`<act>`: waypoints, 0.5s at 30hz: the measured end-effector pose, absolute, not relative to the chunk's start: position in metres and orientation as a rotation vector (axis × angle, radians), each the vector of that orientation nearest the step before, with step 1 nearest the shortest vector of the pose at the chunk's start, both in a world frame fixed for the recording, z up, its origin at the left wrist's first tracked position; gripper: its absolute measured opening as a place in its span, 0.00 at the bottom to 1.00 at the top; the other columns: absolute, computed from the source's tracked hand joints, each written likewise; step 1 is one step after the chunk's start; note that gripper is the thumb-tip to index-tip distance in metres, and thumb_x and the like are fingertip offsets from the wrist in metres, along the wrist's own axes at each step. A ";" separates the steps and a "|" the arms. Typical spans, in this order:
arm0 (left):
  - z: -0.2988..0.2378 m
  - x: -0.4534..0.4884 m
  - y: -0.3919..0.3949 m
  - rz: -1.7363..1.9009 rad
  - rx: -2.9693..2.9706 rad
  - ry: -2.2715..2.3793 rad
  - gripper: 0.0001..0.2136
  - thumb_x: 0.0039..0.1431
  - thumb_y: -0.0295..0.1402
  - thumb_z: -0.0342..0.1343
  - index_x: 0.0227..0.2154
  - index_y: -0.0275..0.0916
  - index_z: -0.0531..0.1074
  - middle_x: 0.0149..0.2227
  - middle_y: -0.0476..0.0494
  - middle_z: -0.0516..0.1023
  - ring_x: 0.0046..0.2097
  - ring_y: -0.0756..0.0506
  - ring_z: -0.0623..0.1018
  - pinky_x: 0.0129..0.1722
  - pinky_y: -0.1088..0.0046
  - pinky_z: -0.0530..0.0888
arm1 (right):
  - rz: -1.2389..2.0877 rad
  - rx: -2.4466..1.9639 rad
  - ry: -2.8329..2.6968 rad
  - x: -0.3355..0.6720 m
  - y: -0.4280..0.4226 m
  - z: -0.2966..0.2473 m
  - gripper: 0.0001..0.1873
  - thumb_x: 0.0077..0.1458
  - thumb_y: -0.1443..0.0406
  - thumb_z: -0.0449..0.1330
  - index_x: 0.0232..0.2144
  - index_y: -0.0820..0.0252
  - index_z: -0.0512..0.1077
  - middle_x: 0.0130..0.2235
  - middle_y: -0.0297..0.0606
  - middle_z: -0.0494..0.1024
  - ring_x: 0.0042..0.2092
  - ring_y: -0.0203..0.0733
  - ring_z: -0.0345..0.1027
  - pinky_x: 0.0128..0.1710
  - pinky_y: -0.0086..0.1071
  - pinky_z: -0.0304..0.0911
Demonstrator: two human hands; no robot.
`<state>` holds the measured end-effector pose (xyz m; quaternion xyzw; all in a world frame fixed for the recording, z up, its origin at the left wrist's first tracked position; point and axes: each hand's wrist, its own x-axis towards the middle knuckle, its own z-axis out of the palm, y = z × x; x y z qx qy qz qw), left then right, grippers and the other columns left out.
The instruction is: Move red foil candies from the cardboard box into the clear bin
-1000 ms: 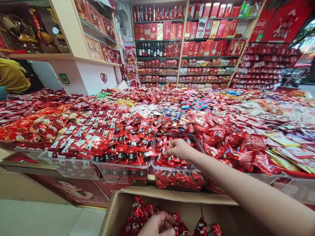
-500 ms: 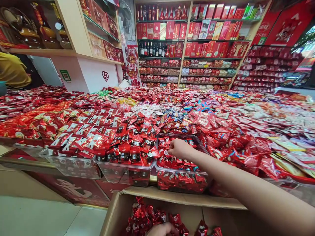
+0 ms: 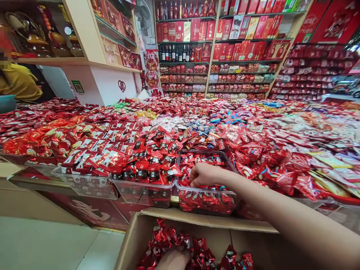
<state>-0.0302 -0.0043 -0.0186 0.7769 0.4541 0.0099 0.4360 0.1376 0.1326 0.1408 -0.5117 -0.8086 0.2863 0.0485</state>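
My right hand (image 3: 204, 174) reaches over a clear plastic bin (image 3: 206, 190) of red-wrapped candies (image 3: 216, 159). Its fingers are curled downward at the front of the bin, and anything inside them is hidden. Low in the view, my left hand (image 3: 174, 258) is down in an open cardboard box (image 3: 157, 214), among loose red foil-wrapped candies (image 3: 165, 236). The candies and the frame's bottom edge hide its fingers. More such candies (image 3: 229, 257) lie in the right part of the box.
Clear bins (image 3: 143, 191) of other wrapped sweets stand side by side left of my right hand. Heaped sweets (image 3: 180, 108) cover the counter behind. Shelves of bottles and boxes (image 3: 184, 32) line the back wall. A person in a yellow top (image 3: 21, 82) is at far left.
My right hand has moved slightly down and left, towards the bin's front. My left hand has shifted left and deeper among the candies. The whole view has shifted a little.
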 end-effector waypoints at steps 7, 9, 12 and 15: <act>-0.025 -0.028 -0.011 -0.029 1.944 1.126 0.11 0.53 0.36 0.47 0.38 0.39 0.65 0.43 0.46 0.68 0.42 0.46 0.69 0.40 0.64 0.66 | 0.892 -1.356 -2.476 0.127 0.136 0.137 0.09 0.33 0.67 0.60 0.24 0.64 0.73 0.20 0.31 0.71 0.23 0.31 0.62 0.20 0.21 0.53; -0.026 -0.029 -0.011 -0.043 1.937 1.150 0.11 0.53 0.35 0.47 0.39 0.40 0.64 0.43 0.46 0.67 0.42 0.46 0.69 0.40 0.65 0.67 | 0.886 -1.328 -2.483 0.123 0.137 0.137 0.08 0.34 0.68 0.59 0.24 0.64 0.73 0.21 0.32 0.72 0.24 0.31 0.63 0.21 0.21 0.53; -0.027 -0.030 -0.010 -0.073 1.928 1.189 0.11 0.53 0.34 0.47 0.40 0.39 0.63 0.43 0.45 0.67 0.41 0.46 0.69 0.39 0.65 0.68 | 0.848 -1.333 -2.531 0.121 0.136 0.137 0.08 0.35 0.68 0.59 0.25 0.63 0.73 0.22 0.32 0.73 0.26 0.31 0.64 0.22 0.21 0.54; -0.029 -0.030 -0.011 -0.109 1.924 1.227 0.11 0.54 0.34 0.46 0.40 0.38 0.63 0.43 0.45 0.67 0.40 0.47 0.70 0.38 0.65 0.69 | 0.856 -1.319 -2.552 0.123 0.135 0.141 0.10 0.36 0.67 0.58 0.26 0.63 0.73 0.25 0.33 0.74 0.27 0.32 0.64 0.24 0.21 0.55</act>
